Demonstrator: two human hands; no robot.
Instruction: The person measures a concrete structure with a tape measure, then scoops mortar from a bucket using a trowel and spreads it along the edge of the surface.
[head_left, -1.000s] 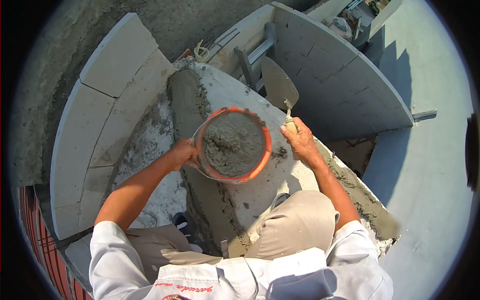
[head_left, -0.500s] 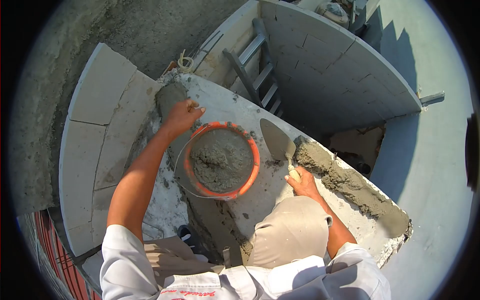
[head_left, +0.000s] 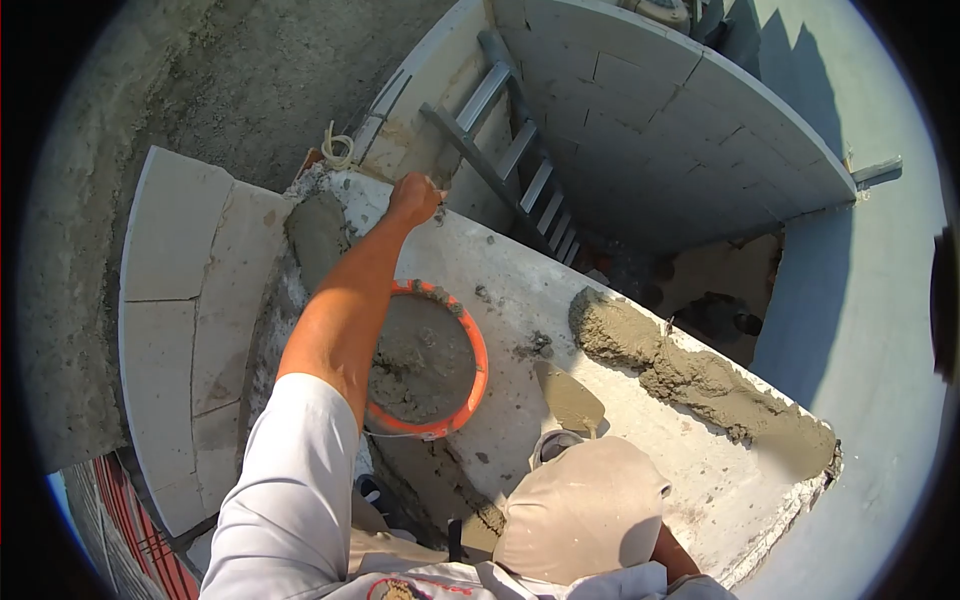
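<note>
My left hand (head_left: 415, 200) is closed, stretched out past the bucket to the slab's far edge beside the ladder. What its fingers hold, if anything, is too small to make out; a small dark bit shows just below them. Under my left arm stands an orange-rimmed bucket (head_left: 478, 365) of wet grey mortar (head_left: 425, 350). A trowel (head_left: 570, 398) with a mortar-smeared blade is on the slab in front of my knee, its handle out of sight. My right hand is hidden behind the knee; only part of that forearm shows.
A ridge of mortar (head_left: 690, 375) runs along the right part of the concrete slab (head_left: 480, 262). Beyond the edge, a metal ladder (head_left: 515, 150) goes down into a deep block-walled opening. A low block wall (head_left: 165, 250) stands at left. Mortar (head_left: 318, 235) lies beside it.
My left hand has moved from beside the bucket out to the slab edge. The right hand has gone from the trowel's handle to out of sight, and the trowel sits lower and turned.
</note>
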